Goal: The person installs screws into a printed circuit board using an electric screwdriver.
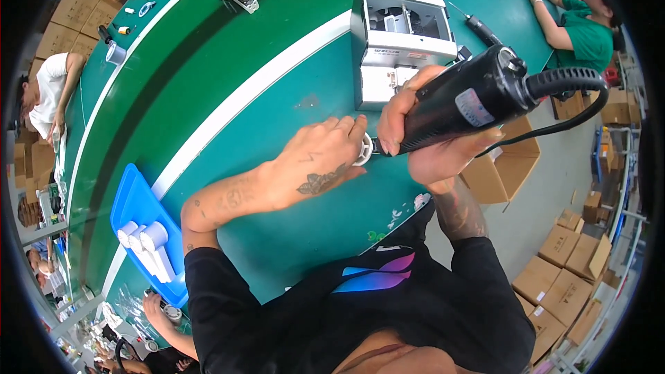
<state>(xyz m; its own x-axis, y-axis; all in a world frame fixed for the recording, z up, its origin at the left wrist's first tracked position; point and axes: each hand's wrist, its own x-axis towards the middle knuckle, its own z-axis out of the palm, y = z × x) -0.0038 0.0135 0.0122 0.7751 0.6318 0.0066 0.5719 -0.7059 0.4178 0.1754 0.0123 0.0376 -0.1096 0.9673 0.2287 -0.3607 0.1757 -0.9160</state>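
Grips a fat black driver in the right hand, fingers wrapped around its body, with the front end aimed left. Pinches a small white ring between the thumb and fingers of the left hand, over the green table, right by the front of the driver. Maybe touches the ring with the driver's tip, but hard to tell with fingers so close. Has a thick black cord looping from the driver's back end, out right and then down. Faces a silver box just past the hands, with a thin black tool to its right. Has a blue tray near the left elbow, with white parts lying in it.
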